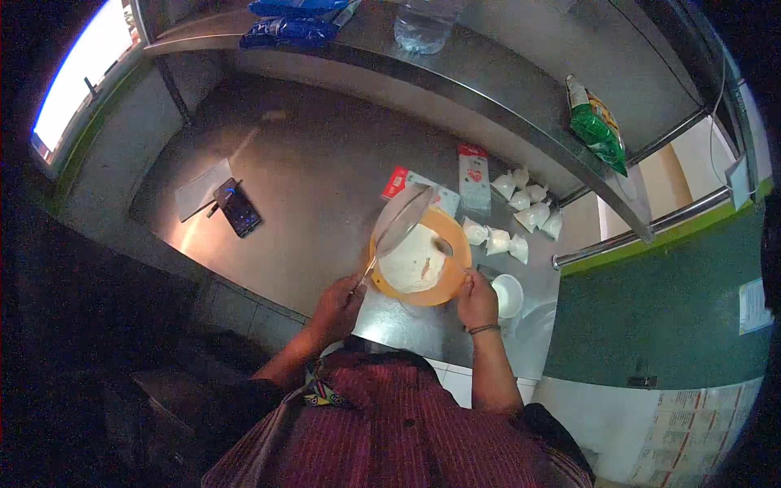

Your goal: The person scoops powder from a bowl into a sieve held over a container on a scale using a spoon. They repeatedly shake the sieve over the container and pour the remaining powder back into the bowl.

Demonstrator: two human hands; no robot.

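Observation:
My left hand (338, 307) is closed around the handle of a round mesh sieve (404, 218), which is tilted over the left side of an orange bowl (447, 291). White powder (407, 264) that looks like flour lies in the bowl, with a small brownish patch on it. In my right hand (477, 301) is the handle of a spoon (443, 246), its head over the powder. A white tub (508, 296) stands just right of my right hand.
Several small tied bags of white powder (498, 241) sit right of the bowl, behind it two red-and-white packets (474, 179). A phone (237, 208) and paper (203, 189) lie at left. Overhead, the steel shelf (480, 89) holds blue packs (289, 31), a bottle (423, 28) and a green packet (595, 128).

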